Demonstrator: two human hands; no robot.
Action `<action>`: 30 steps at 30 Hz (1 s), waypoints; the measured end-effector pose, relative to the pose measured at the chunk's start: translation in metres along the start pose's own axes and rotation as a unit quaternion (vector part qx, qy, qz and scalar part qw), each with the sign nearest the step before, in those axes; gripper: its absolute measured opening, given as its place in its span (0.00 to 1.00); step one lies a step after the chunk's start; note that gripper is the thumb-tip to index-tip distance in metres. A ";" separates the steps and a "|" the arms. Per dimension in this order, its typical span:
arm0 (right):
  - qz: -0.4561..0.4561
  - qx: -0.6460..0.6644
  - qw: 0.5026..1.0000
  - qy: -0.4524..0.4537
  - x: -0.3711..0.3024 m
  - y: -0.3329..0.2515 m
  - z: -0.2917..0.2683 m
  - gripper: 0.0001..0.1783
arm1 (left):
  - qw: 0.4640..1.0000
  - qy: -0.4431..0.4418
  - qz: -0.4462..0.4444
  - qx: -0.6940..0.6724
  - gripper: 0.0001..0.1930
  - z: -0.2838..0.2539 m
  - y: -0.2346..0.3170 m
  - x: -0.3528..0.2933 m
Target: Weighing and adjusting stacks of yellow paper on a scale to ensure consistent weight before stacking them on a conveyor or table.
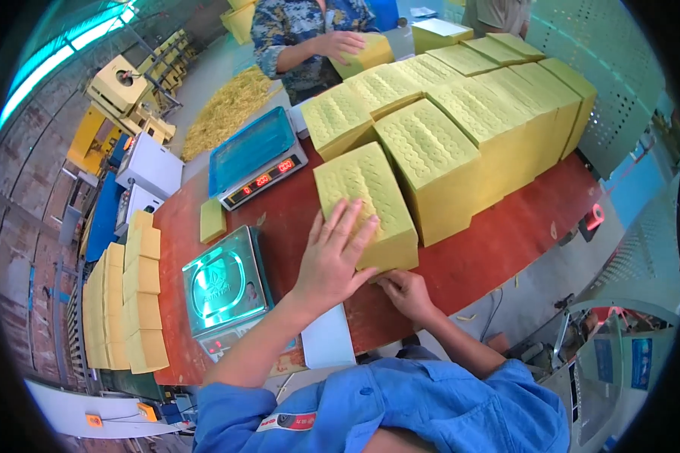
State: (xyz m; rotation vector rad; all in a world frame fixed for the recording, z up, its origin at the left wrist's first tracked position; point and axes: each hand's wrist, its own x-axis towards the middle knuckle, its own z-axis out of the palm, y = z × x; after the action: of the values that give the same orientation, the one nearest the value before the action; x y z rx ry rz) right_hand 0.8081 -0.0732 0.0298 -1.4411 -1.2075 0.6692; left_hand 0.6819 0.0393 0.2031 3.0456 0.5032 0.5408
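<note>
Head view: a yellow embossed paper stack (366, 204) sits at centre on the red table (499, 241). The left hand (332, 257) lies flat and spread on its top; the right hand (406, 293) curls under its near bottom edge. Likely soft, loose-leaved and fairly heavy, it is best taken top and bottom together. More yellow stacks (468, 121) crowd at one o'clock, a steel scale (223, 287) sits at nine, a blue-topped scale (253, 155) at eleven. A co-worker's hand (340, 44) holds another block at twelve.
</note>
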 end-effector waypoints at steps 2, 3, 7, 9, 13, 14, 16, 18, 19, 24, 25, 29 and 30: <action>0.003 0.006 1.000 0.010 0.007 0.011 -0.003 0.07 | 0.999 0.036 0.012 -0.020 0.44 0.011 0.000 0.008; 0.009 0.009 1.000 0.019 0.011 0.011 -0.005 0.07 | 0.999 0.038 0.004 -0.018 0.44 0.016 -0.001 0.009; 0.030 0.052 0.998 0.021 0.035 0.016 0.001 0.08 | 0.994 0.101 -0.049 -0.001 0.39 0.020 -0.014 0.012; 0.032 0.003 0.999 0.020 0.039 0.018 -0.002 0.09 | 0.992 0.126 -0.019 0.003 0.36 0.027 -0.021 0.014; 0.095 0.048 0.994 0.011 0.035 0.017 -0.005 0.12 | 0.983 0.182 0.009 -0.037 0.36 0.052 -0.030 0.021; 0.094 0.101 0.990 0.031 0.031 0.018 -0.007 0.11 | 0.986 0.155 -0.006 -0.062 0.38 0.039 -0.021 0.014; 0.142 0.190 0.971 0.031 0.021 -0.019 -0.001 0.09 | 0.987 0.135 -0.036 -0.074 0.39 0.018 -0.021 -0.017; 0.091 0.135 0.987 -0.012 0.008 -0.027 0.006 0.08 | 0.982 0.162 -0.052 -0.079 0.42 0.000 -0.023 -0.057; 0.044 0.077 0.995 -0.036 0.002 -0.036 0.011 0.08 | 0.981 0.166 -0.060 -0.074 0.42 -0.008 -0.028 -0.080; 0.067 0.145 0.975 -0.154 -0.029 -0.102 0.069 0.08 | 0.927 0.224 -0.300 0.001 0.40 -0.044 -0.070 -0.237; 0.075 0.167 0.964 -0.194 -0.034 -0.111 0.084 0.09 | 0.910 0.229 -0.345 0.008 0.39 -0.052 -0.082 -0.275; 0.082 0.204 0.935 -0.278 -0.061 -0.132 0.160 0.08 | 0.822 0.194 -0.513 0.155 0.32 -0.099 -0.125 -0.445; 0.075 0.204 0.930 -0.297 -0.069 -0.136 0.181 0.09 | 0.788 0.172 -0.573 0.145 0.30 -0.113 -0.139 -0.486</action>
State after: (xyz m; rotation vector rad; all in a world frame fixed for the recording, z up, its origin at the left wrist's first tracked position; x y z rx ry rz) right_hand 0.5819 -0.0841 0.0979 -1.0078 -1.3082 1.4465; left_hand 0.1686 0.0131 0.1379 2.1157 2.3280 0.9101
